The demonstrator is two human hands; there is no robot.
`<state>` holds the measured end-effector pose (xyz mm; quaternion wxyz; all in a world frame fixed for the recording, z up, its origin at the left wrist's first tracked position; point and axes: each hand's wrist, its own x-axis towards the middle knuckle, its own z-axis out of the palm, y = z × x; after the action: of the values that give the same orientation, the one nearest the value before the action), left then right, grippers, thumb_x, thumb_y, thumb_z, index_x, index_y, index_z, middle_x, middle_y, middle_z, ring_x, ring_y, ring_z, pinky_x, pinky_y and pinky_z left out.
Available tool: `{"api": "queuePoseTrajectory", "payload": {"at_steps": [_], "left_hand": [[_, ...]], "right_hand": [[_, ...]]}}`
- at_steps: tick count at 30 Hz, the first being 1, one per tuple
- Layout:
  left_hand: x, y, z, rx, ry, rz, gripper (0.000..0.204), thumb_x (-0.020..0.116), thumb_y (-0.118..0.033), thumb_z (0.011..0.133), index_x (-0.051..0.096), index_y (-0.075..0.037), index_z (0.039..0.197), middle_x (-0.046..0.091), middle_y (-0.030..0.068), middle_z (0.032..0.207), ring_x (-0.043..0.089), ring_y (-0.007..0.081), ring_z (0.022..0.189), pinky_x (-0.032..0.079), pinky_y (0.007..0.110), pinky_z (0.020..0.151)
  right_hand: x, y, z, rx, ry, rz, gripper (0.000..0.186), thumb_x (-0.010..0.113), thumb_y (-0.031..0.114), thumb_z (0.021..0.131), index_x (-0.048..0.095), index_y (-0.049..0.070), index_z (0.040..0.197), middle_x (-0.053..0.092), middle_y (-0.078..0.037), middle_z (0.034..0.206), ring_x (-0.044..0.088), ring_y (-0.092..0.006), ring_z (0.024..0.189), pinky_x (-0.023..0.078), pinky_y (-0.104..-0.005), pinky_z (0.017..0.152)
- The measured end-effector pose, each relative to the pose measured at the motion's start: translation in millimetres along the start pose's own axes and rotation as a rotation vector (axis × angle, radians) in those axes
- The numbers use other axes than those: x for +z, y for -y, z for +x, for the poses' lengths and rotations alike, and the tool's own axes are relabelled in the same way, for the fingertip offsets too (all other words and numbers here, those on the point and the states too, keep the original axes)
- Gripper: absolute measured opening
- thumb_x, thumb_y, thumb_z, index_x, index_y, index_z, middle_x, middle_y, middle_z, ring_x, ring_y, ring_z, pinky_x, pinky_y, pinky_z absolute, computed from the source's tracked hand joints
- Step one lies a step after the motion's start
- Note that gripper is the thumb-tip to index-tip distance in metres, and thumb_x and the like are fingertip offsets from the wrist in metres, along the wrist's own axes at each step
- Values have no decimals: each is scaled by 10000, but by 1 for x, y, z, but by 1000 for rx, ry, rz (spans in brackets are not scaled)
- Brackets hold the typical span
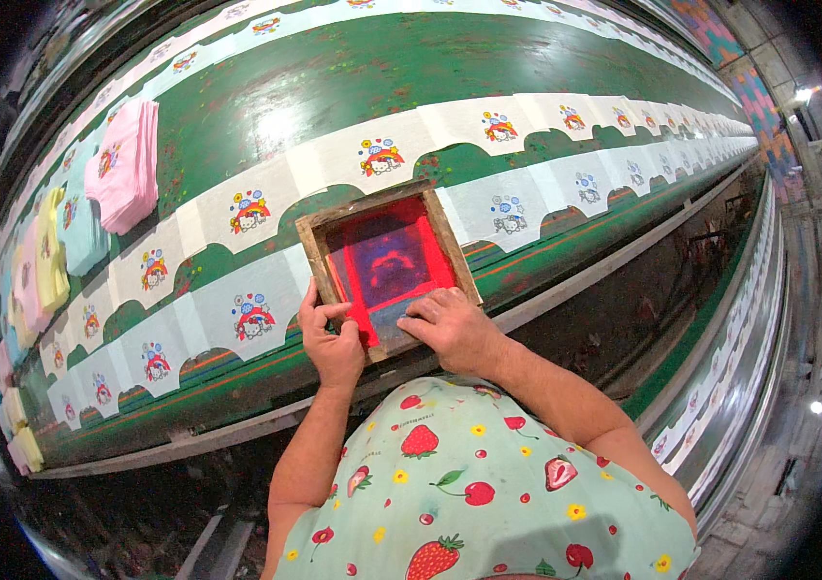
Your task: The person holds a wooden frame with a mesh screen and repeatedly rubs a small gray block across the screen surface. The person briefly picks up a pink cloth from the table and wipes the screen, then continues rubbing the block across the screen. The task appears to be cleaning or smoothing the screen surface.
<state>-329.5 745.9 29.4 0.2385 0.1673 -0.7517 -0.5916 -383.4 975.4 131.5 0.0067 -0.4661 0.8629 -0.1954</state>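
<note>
Wooden screen-printing frame is lying flat over a white fabric piece on the green tabletop, lined up for registration. Left hand is gripping its 7 o'clock corner; right hand is pressing flat, ungripped, at 5 o'clock, pinning it down.

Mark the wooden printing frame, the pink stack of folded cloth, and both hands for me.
wooden printing frame (369,207): head view, on its far wooden rail.
pink stack of folded cloth (126,164): head view, top piece's middle.
left hand (332,340): head view, back of hand.
right hand (452,327): head view, back of hand.
</note>
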Motion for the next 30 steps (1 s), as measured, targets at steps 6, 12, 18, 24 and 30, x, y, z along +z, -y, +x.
{"api": "queuePoseTrajectory", "payload": {"at_steps": [6,12,18,24,30], "left_hand": [[-2,-3,2,15,9,31,213,686,48,811,778,-34,984,577,322,1655,551,424,1552,385,496,1300],[9,-17,-1,64,2,-33,239,690,80,818,761,-21,1023,561,333,1665,570,416,1535,417,478,1269],[83,-27,-9,151,-2,0,245,697,90,822,750,-20,1035,554,330,1670,551,416,1551,397,476,1282],[179,-43,-24,167,-9,-48,233,702,77,825,755,-26,1027,575,341,1644,543,426,1559,369,488,1307],[230,-53,-34,119,-5,-50,232,703,79,824,752,-23,1026,577,344,1647,555,417,1559,389,458,1298]], "right_hand": [[-12,0,-15,-3,61,131,403,822,143,904,770,71,1296,716,-149,1316,665,-366,1286,533,-528,1101],[-24,-34,-58,223,-333,254,417,876,118,909,761,70,1307,709,-160,1382,644,-390,1328,520,-519,1146],[-31,-96,-115,453,-480,489,399,848,68,927,759,54,1316,747,-182,1376,688,-381,1323,516,-495,1185],[-61,-163,-166,442,-522,411,392,850,69,918,774,61,1302,753,-174,1379,680,-381,1343,516,-495,1185],[-84,-210,-200,391,-513,443,415,862,69,905,767,66,1309,748,-180,1387,681,-385,1334,520,-497,1178]]}}
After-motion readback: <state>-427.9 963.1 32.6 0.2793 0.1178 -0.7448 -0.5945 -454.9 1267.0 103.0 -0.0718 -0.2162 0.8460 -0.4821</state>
